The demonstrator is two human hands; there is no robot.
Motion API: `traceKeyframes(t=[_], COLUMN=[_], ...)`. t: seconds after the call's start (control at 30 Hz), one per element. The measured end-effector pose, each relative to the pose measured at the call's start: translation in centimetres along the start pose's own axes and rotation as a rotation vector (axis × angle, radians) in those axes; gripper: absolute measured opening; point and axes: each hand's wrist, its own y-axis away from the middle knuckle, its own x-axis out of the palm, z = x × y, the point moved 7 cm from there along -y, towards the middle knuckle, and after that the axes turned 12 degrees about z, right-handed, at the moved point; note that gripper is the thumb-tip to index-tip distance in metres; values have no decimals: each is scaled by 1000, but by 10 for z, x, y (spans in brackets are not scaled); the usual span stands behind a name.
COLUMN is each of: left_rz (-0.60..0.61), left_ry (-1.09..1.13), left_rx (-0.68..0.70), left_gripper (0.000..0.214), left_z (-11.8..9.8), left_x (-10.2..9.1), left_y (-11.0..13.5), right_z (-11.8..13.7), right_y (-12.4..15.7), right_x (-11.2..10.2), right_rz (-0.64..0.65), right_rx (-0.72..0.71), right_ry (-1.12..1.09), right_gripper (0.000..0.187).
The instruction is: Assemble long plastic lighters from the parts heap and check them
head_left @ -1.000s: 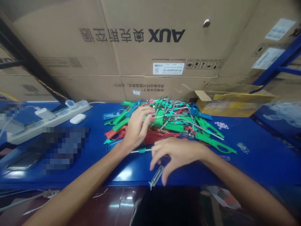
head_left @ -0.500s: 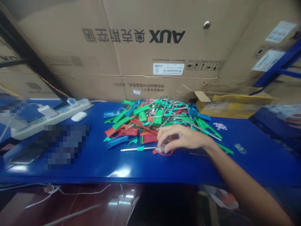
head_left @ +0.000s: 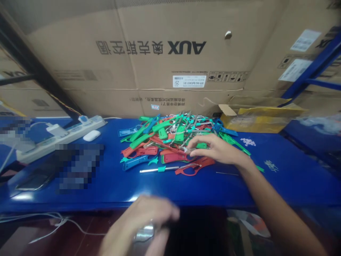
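At the pile (head_left: 180, 133), right fingers (head_left: 199, 152) pinch something pale (head_left: 185, 149); left fingers (head_left: 160, 209) blur, grip unclear.

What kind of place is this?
It looks like a little workshop, though I can't be sure: a blue table bears a heap of colourful plastic parts, with a power strip beside it and printed cardboard behind.

Behind the blue table (head_left: 112, 185), brown cardboard (head_left: 149, 69) stands like a wall, its large dark letters (head_left: 151, 47) upside down. A dark metal post (head_left: 34, 63) rises at the table's back left, with a blue metal post (head_left: 314, 67) at its back right. Below the table's front edge shows reddish-brown floor (head_left: 89, 227). White light glints on the table near that edge.
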Motion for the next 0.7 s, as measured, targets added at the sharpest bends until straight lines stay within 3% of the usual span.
traceKeyframes(t=[0.13, 0.23, 0.3, 0.37, 0.53, 0.7], left_rz=[143, 267, 292, 293, 284, 327], left_ry=[-131, -339, -449, -530, -668, -706], left_rx=[-49, 21, 8, -7, -45, -31], left_gripper=[20, 29, 35, 41, 35, 19], left_z=[38, 45, 50, 54, 71, 76], left_x=[41, 73, 79, 72, 36, 30], left_y=[-35, -57, -67, -70, -63, -56], right_z=[-8, -21, -31, -37, -49, -51], right_y=[56, 99, 114, 116, 89, 89], right_x=[14, 35, 44, 48, 56, 61], right_rz=[-443, -750, -861, -868, -602, -591], right_rx=[170, 222, 264, 276, 313, 344], right_ry=[208, 232, 234, 224, 192, 228], right_gripper=[14, 15, 15, 15, 13, 19])
